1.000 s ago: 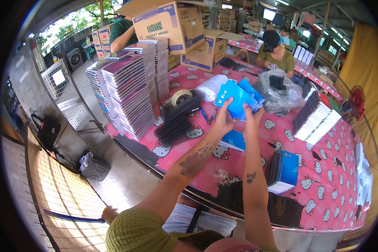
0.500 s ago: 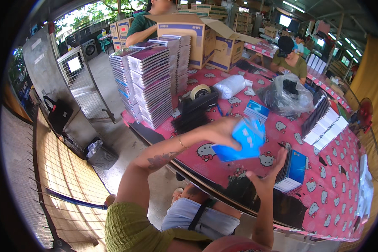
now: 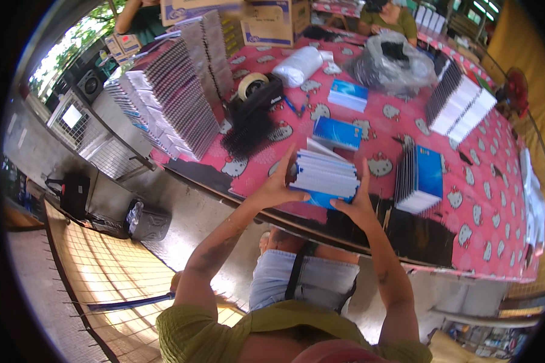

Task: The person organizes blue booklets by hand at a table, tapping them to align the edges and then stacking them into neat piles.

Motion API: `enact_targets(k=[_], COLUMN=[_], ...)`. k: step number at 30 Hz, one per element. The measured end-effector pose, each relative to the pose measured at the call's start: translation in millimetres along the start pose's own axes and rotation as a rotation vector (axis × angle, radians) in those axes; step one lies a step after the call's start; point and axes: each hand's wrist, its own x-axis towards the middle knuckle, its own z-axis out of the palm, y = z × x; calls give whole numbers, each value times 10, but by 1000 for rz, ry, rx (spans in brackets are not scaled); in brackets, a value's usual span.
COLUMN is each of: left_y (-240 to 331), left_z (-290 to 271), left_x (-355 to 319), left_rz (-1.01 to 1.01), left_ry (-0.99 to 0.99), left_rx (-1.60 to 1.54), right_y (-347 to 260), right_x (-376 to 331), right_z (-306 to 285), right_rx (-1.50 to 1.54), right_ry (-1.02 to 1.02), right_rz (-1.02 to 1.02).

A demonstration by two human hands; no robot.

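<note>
Near the front edge of the table, a stack of blue-covered notepads stands between my two hands, white page edges up and a blue cover toward me. My left hand grips its left end, fingers on the far side and thumb on the near cover. At the right end, my right hand grips it the same way. One sheet or cover leans out at the stack's far side. Just beyond lies a blue notepad pile, and farther back another blue pile. To the right stand spiral-bound blue notebooks.
Tall stacks of spiral notebooks rise at left, beside a tape dispenser and black binding coils. Behind are a plastic roll, a plastic bag and cartons. More bound notebooks stand at right. Two people are beyond.
My left hand has brought the blue notepads down toward the table edge, and my right hand, open before, now grips the other end. The view has tilted downward.
</note>
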Motion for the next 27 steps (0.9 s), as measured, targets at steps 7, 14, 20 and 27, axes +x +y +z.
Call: enact_targets(k=[7, 14, 20, 27], left_y=[-242, -131, -146, -104], left_z=[45, 13, 74, 84], left_x=[10, 181, 156, 200], left_rz=[120, -48, 39, 52], left_ry=[-47, -158, -115, -131], left_rx=[561, 331, 406, 536], right_y=[-31, -6, 119, -85], right_x=[-83, -2, 26, 106], right_z=[-107, -248, -208, -282], right_rx=[-257, -485, -493, -660], right_ry=[-30, -68, -18, -56], right_rz=[-5, -51, -59, -116])
